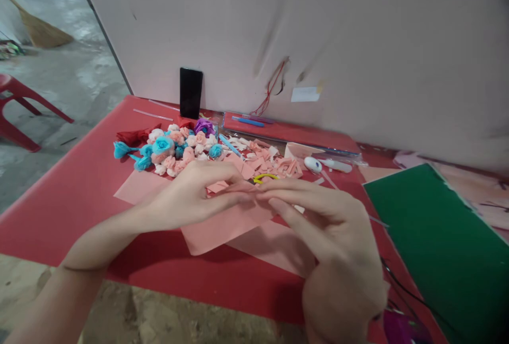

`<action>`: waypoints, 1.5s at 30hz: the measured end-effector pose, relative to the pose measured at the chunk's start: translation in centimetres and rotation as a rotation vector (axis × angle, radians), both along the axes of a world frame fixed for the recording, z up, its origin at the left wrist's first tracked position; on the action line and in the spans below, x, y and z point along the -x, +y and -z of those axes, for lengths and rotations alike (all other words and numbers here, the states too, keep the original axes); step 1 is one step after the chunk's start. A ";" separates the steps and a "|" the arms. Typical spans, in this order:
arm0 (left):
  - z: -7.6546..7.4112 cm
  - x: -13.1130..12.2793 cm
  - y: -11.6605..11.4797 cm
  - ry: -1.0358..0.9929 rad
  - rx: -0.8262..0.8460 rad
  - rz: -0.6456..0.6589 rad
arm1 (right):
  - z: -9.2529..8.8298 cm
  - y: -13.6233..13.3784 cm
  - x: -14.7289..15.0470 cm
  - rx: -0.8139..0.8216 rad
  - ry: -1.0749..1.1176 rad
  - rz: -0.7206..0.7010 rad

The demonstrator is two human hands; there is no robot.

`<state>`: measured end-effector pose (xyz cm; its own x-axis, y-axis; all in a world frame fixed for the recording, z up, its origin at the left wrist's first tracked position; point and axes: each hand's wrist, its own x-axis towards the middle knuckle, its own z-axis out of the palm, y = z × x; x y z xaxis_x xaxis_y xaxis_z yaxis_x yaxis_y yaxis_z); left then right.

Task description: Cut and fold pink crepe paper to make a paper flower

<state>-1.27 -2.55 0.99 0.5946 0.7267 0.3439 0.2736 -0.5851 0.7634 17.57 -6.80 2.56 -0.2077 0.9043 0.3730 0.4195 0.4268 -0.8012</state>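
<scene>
Matt pink paper [222,230], seemingly crepe-paper roses [175,148]

Soft daylight, brightest upper left. White wall [358,42] smeared with blur streaks. Dark shadow under pink paper [222,230] on red table [71,195]. Edges bent, upper right corner dark.

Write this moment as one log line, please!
left hand: pinches pink paper piece | right hand: pinches same piece | behind: paper flowers | surface: red table
</scene>
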 end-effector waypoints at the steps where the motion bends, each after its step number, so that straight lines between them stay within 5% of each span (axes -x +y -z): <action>1: -0.1 0.2 0.0 -0.008 -0.011 -0.013 | -0.1 0.1 -0.2 -0.019 -0.019 -0.010; 6: -0.3 1.2 0.5 -0.106 -0.022 -0.209 | -0.5 0.8 -2.3 -0.048 -0.145 -0.042; 10: -0.1 1.2 1.0 -0.215 -0.008 -0.259 | -0.2 1.3 -2.3 -0.045 -0.039 0.125; 18: 1.0 -0.3 0.9 -0.102 0.074 -0.022 | 1.4 1.2 1.0 -0.109 0.046 0.168; 23: 2.2 -0.5 1.9 0.164 0.246 0.195 | 1.9 2.1 -0.7 -0.301 0.091 0.570; 26: 2.9 -0.7 2.9 0.248 0.292 0.312 | 2.1 3.9 -2.5 -0.435 0.332 0.737; 29: 3.7 -0.9 3.6 0.216 0.363 0.315 | 2.3 5.2 -4.1 -0.288 0.632 0.566; 32: 4.2 -1.0 3.9 0.213 0.404 0.312 | 2.3 5.4 -4.8 0.025 0.645 0.369; 37: 4.0 -1.5 3.3 0.246 0.382 0.381 | 2.5 5.1 -4.9 0.078 0.484 0.493; 43: 3.7 -0.6 3.5 0.074 0.331 0.285 | 2.7 6.3 -6.2 -0.069 0.691 0.611; 45: 3.5 -0.1 3.8 -0.023 0.370 0.422 | 2.5 6.2 -6.5 0.010 0.703 0.594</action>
